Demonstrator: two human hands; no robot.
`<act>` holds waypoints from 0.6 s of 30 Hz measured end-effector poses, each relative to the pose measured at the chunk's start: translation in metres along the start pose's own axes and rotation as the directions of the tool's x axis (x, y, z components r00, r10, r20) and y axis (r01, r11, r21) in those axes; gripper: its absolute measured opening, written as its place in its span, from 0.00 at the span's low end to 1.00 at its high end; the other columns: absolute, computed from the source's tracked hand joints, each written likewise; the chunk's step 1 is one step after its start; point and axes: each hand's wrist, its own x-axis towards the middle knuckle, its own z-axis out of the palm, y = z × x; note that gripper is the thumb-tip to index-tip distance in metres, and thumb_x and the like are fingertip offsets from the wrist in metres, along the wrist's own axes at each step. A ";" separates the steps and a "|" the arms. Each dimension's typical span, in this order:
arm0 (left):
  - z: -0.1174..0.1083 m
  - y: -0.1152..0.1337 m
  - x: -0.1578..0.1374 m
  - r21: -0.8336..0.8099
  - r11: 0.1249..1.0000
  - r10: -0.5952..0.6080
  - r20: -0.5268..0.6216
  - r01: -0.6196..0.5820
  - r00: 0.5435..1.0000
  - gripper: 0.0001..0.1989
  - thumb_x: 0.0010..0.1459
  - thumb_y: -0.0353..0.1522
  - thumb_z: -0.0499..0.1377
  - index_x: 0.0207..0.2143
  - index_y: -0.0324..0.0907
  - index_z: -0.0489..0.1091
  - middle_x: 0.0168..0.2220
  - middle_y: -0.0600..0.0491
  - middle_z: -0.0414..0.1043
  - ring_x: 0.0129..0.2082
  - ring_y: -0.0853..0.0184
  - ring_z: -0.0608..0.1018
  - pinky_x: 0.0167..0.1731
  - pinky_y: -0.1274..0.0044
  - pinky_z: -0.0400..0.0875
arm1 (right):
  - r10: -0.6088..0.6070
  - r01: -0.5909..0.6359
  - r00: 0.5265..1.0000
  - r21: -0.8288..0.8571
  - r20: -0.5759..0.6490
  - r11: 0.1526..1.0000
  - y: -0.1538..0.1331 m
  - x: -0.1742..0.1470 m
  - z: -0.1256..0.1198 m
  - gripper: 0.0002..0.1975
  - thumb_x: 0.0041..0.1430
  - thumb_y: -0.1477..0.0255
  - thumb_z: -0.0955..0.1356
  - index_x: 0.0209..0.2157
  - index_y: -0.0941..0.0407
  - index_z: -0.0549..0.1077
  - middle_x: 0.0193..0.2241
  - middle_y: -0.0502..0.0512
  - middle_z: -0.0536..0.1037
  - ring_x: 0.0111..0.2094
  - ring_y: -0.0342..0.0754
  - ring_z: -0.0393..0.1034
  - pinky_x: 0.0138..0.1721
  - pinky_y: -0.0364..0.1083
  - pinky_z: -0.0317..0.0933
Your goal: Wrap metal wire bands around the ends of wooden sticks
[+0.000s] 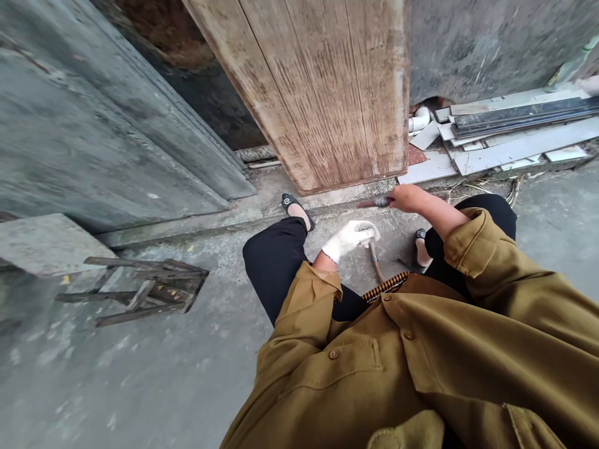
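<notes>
Two held things sit near the centre of the frame, one in each of your hands. Your left hand [352,241], in a white knit glove, is just right of centre, its fingers curled around the upper end of a brown rod [375,262]. The rod slants down toward your lap, where an orange-and-black striped edge [386,287] shows; what the glove covers cannot be told. Your bare right hand [408,198] is higher and farther right, fingers clenched around a brown stick [369,203] with grey binding. The stick's exposed end points left, above the glove and apart from it.

Your knees, in black trousers [276,265], are spread to either side, with black flat shoes [291,202] on the concrete ground [154,374]. Your olive-brown shirt [355,386] fills the lower right, cuffs turned back. At top centre is a weathered plank panel [341,93]. In the upper right, pale and dark strips [519,146] lie stacked beside a white pipe elbow [418,121]. At left, a wooden stool [175,287] lies tipped over.
</notes>
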 end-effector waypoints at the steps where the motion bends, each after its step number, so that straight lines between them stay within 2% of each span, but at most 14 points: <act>1: -0.002 0.003 -0.002 0.019 1.000 -0.001 -0.040 0.001 0.999 0.16 0.53 0.40 0.63 0.31 0.33 0.75 0.27 0.50 0.72 0.20 0.75 0.67 0.23 0.81 0.60 | -0.013 0.017 0.997 -0.054 0.076 0.998 -0.004 -0.001 0.003 0.10 0.56 0.74 0.68 0.38 0.62 0.79 0.35 0.64 0.79 0.39 0.53 0.71 0.41 0.49 0.61; 3: -0.007 0.006 -0.004 0.046 0.999 0.004 -0.116 0.002 0.993 0.14 0.51 0.39 0.63 0.29 0.33 0.74 0.26 0.51 0.72 0.21 0.75 0.67 0.23 0.81 0.59 | -0.065 0.077 0.961 -0.031 0.270 0.997 -0.010 -0.006 0.008 0.06 0.50 0.76 0.72 0.32 0.61 0.80 0.29 0.59 0.79 0.34 0.49 0.71 0.38 0.47 0.61; 4: -0.009 0.007 -0.004 0.055 0.998 0.005 -0.143 0.003 0.990 0.14 0.51 0.38 0.63 0.29 0.34 0.74 0.25 0.51 0.72 0.21 0.74 0.67 0.23 0.81 0.59 | -0.114 0.109 0.918 0.035 0.380 0.993 -0.012 -0.009 0.009 0.05 0.48 0.76 0.73 0.30 0.61 0.80 0.26 0.56 0.78 0.30 0.47 0.70 0.36 0.45 0.61; 5: -0.011 0.006 -0.004 0.060 0.998 0.004 -0.164 0.006 0.986 0.13 0.50 0.38 0.63 0.28 0.34 0.74 0.24 0.52 0.71 0.21 0.74 0.67 0.22 0.81 0.58 | -0.188 0.142 0.851 0.129 0.491 0.981 -0.013 -0.012 0.008 0.05 0.48 0.75 0.74 0.29 0.60 0.79 0.25 0.54 0.78 0.28 0.45 0.69 0.35 0.44 0.60; 6: -0.012 0.006 -0.003 0.060 0.998 0.003 -0.185 0.009 0.983 0.13 0.50 0.38 0.63 0.28 0.34 0.74 0.23 0.53 0.71 0.21 0.74 0.67 0.22 0.81 0.58 | -0.289 0.172 0.762 0.249 0.579 0.953 -0.012 -0.015 0.006 0.06 0.49 0.72 0.74 0.30 0.60 0.79 0.25 0.52 0.78 0.27 0.43 0.69 0.34 0.44 0.60; 7: -0.013 0.004 -0.002 0.055 0.998 0.000 -0.205 0.011 0.979 0.12 0.50 0.37 0.63 0.28 0.35 0.74 0.23 0.54 0.70 0.21 0.74 0.67 0.23 0.81 0.59 | -0.403 0.194 0.677 0.378 0.616 0.905 -0.010 -0.018 0.003 0.08 0.50 0.70 0.73 0.32 0.60 0.79 0.26 0.52 0.78 0.27 0.42 0.68 0.33 0.43 0.60; 8: -0.013 0.002 0.000 0.044 0.999 0.000 -0.228 0.010 0.974 0.12 0.50 0.37 0.64 0.28 0.35 0.73 0.22 0.54 0.70 0.21 0.74 0.67 0.23 0.81 0.59 | -0.507 0.212 0.628 0.497 0.590 0.842 -0.008 -0.020 -0.001 0.10 0.52 0.67 0.72 0.33 0.60 0.79 0.28 0.52 0.78 0.27 0.42 0.68 0.33 0.42 0.60; 9: -0.012 0.000 0.002 0.026 1.000 0.006 -0.254 0.001 0.967 0.12 0.50 0.38 0.64 0.28 0.36 0.73 0.22 0.54 0.70 0.21 0.73 0.68 0.23 0.80 0.60 | -0.580 0.233 0.635 0.590 0.510 0.773 -0.004 -0.022 -0.005 0.12 0.53 0.65 0.72 0.34 0.60 0.79 0.28 0.51 0.78 0.27 0.41 0.68 0.32 0.42 0.59; 10: -0.012 -0.003 0.004 0.000 1.000 0.019 -0.277 -0.020 0.961 0.13 0.50 0.39 0.64 0.28 0.36 0.72 0.23 0.54 0.70 0.22 0.73 0.69 0.24 0.80 0.61 | -0.613 0.257 0.684 0.656 0.395 0.710 0.000 -0.022 -0.010 0.13 0.55 0.63 0.71 0.35 0.59 0.78 0.28 0.51 0.78 0.27 0.41 0.67 0.31 0.41 0.59; 11: -0.011 -0.006 0.006 -0.027 0.999 0.038 -0.288 -0.048 0.957 0.14 0.51 0.40 0.64 0.29 0.36 0.72 0.24 0.53 0.70 0.22 0.72 0.69 0.25 0.80 0.62 | -0.597 0.279 0.760 0.702 0.255 0.655 0.003 -0.023 -0.014 0.13 0.56 0.62 0.71 0.34 0.59 0.77 0.28 0.50 0.77 0.27 0.40 0.66 0.31 0.41 0.59; 13: -0.009 -0.011 0.010 -0.067 0.993 0.072 -0.263 -0.093 0.962 0.17 0.53 0.43 0.63 0.30 0.35 0.72 0.25 0.52 0.71 0.23 0.73 0.70 0.26 0.80 0.64 | -0.431 0.305 0.902 0.758 -0.035 0.576 0.010 -0.021 -0.020 0.13 0.57 0.62 0.70 0.33 0.60 0.76 0.26 0.50 0.75 0.26 0.40 0.64 0.30 0.41 0.59; 14: -0.008 -0.012 0.010 -0.075 0.992 0.081 -0.226 -0.100 0.971 0.18 0.53 0.44 0.63 0.31 0.35 0.72 0.25 0.51 0.71 0.23 0.73 0.69 0.26 0.80 0.64 | -0.317 0.309 0.937 0.775 -0.148 0.551 0.013 -0.019 -0.022 0.13 0.59 0.63 0.69 0.33 0.60 0.75 0.26 0.51 0.74 0.26 0.40 0.64 0.30 0.41 0.59; 16: -0.005 -0.014 0.010 -0.077 0.994 0.075 -0.105 -0.083 0.992 0.20 0.53 0.46 0.63 0.31 0.35 0.73 0.25 0.52 0.70 0.22 0.73 0.69 0.26 0.80 0.63 | -0.099 0.288 0.954 0.778 -0.282 0.558 0.016 -0.014 -0.022 0.12 0.62 0.65 0.66 0.34 0.61 0.75 0.27 0.54 0.75 0.26 0.41 0.64 0.30 0.42 0.60; 18: -0.001 -0.013 0.007 -0.079 0.995 0.061 0.025 -0.058 0.998 0.20 0.54 0.45 0.62 0.33 0.34 0.74 0.23 0.53 0.69 0.21 0.74 0.68 0.25 0.80 0.62 | 0.045 0.196 0.951 0.710 -0.304 0.676 0.016 -0.007 -0.020 0.12 0.64 0.69 0.64 0.38 0.62 0.75 0.28 0.56 0.75 0.27 0.42 0.65 0.31 0.43 0.60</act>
